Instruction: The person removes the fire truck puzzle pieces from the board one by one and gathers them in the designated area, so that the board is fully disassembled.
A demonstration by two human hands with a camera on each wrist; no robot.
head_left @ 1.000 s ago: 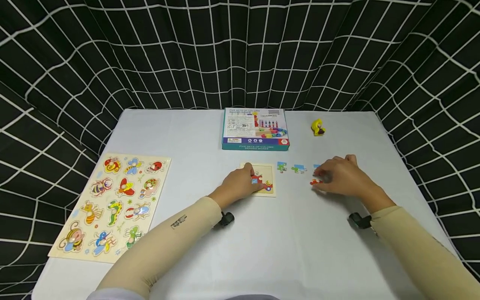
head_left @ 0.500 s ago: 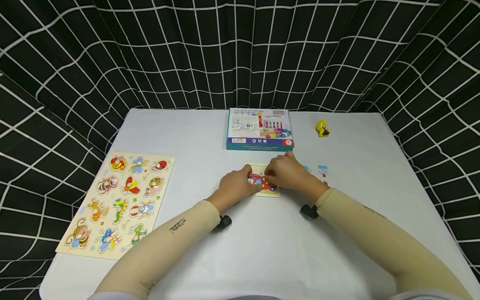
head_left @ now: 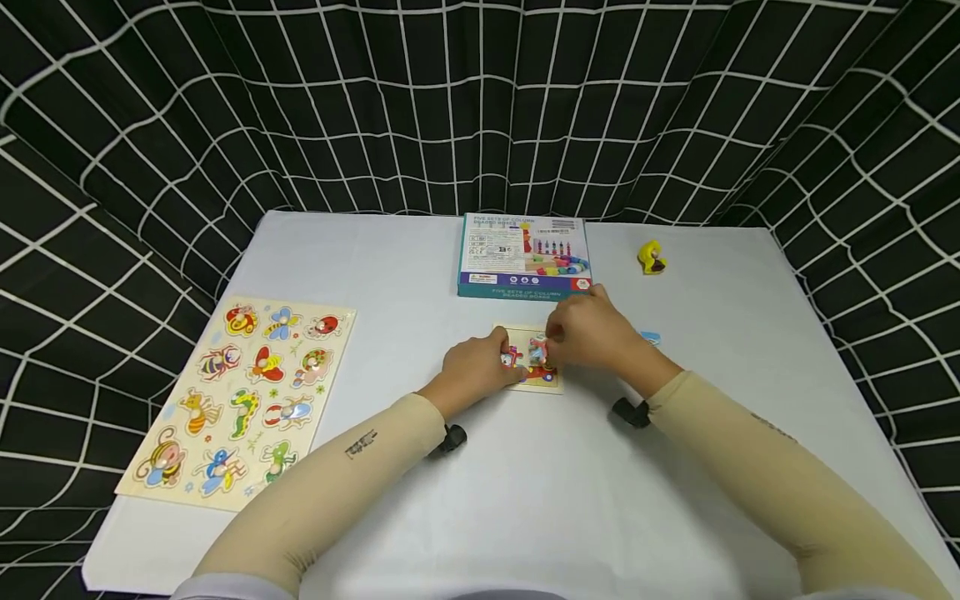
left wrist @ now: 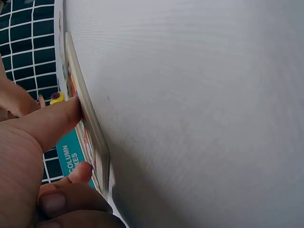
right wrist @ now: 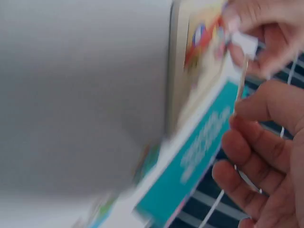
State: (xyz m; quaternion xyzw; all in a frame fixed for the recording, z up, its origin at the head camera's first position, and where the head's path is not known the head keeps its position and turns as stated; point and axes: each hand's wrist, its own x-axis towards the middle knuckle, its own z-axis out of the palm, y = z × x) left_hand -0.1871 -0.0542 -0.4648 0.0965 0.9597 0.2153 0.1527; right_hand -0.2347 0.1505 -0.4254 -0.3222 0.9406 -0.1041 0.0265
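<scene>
A small wooden jigsaw board with a red vehicle picture lies at mid-table. My left hand grips its left side, the thumb lying over the picture. Just over the board's right part, my right hand pinches a colourful puzzle piece between thumb and fingertips. Seen from the right wrist, this puzzle piece stands edge-on, clear of the board. Part of the picture is covered by the left hand. A blue loose piece peeks out beyond the right wrist.
Behind the jigsaw board lies a teal-edged toy box. A small yellow figure stands at the back right. On the left lies a large insect peg puzzle. Black netted cloth surrounds the white table.
My right hand came left from the loose pieces to the board, then drew back slightly, now with a colourful piece tilted up in its fingers. The left hand stays on the board.
</scene>
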